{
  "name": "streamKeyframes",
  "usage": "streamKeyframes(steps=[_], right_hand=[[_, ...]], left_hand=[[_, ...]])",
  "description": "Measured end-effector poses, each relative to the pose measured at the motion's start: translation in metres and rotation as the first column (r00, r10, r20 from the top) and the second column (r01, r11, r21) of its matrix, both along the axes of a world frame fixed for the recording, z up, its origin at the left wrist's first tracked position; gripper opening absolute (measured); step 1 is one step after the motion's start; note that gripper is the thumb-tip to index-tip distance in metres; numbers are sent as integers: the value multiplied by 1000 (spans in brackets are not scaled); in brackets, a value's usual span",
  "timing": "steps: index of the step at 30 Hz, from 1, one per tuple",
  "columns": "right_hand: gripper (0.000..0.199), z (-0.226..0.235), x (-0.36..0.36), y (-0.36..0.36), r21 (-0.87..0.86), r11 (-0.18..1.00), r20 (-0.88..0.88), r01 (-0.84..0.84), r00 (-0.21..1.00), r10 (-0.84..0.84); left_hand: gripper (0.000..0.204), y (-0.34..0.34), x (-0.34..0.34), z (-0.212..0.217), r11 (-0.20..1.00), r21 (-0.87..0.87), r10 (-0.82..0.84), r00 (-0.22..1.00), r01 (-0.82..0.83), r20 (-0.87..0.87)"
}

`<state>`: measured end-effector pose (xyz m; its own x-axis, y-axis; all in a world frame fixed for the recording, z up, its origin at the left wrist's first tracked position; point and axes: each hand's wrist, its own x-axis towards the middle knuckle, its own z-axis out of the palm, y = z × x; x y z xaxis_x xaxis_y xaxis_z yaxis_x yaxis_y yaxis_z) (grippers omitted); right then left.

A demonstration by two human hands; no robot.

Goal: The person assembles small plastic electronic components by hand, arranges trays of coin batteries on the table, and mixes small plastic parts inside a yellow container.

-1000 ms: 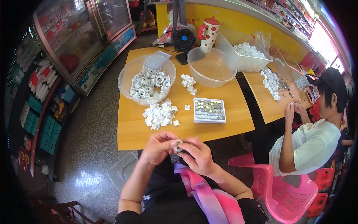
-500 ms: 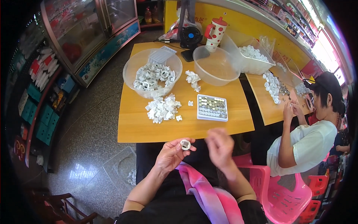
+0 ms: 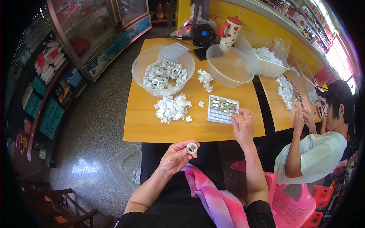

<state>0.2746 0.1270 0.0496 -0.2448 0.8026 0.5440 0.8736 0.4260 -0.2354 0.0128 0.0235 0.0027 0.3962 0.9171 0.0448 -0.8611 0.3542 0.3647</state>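
Observation:
Between thumb and fingers of my left hand (image 3: 173,157) is a small round white plastic housing (image 3: 192,148) with a dark opening, held in front of the table edge. My right hand (image 3: 243,125) reaches over the lower right corner of a white tray (image 3: 213,120) with rows of small silvery button cells (image 3: 224,105). Its thumb and fingers are pinched together there; whatever is between them is hidden. Left of the tray lies a heap of small white plastic parts (image 3: 173,109), with two single pieces (image 3: 188,119) beside it.
Behind the heap stands a clear bowl (image 3: 137,68) of white parts. Farther right are another clear bowl (image 3: 230,79), a dotted tumbler (image 3: 230,36), a small fan (image 3: 204,34) and a bin of white pieces (image 3: 272,72). A co-worker (image 3: 311,148) sits at the adjoining table.
My right hand has moved forward and right, from above my lap to the tray's corner. The left hand still holds the round housing. The whole view has shifted slightly.

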Motion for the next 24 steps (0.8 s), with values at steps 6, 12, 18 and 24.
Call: streamKeyframes(steps=[6, 12, 18, 24], right_hand=[[8, 22, -24, -23, -32, 985, -423, -169, 895, 139], [21, 26, -91, -90, 140, 865, -313, -482, 807, 500], [25, 18, -97, -94, 245, 813, -113, -528, 817, 565], [17, 32, -97, -93, 48, 784, -124, -618, 775, 619]], left_hand=[[31, -2, -1, -2, 1000, -3, -19, 998, 19, 57], [29, -9, -1, -1, 1000, -5, 1, 1000, -1, 7], [27, -19, -3, 3, 999, -28, -16, 997, 14, -73], [25, -24, -5, -2, 999, -50, -12, 998, 8, -64]])
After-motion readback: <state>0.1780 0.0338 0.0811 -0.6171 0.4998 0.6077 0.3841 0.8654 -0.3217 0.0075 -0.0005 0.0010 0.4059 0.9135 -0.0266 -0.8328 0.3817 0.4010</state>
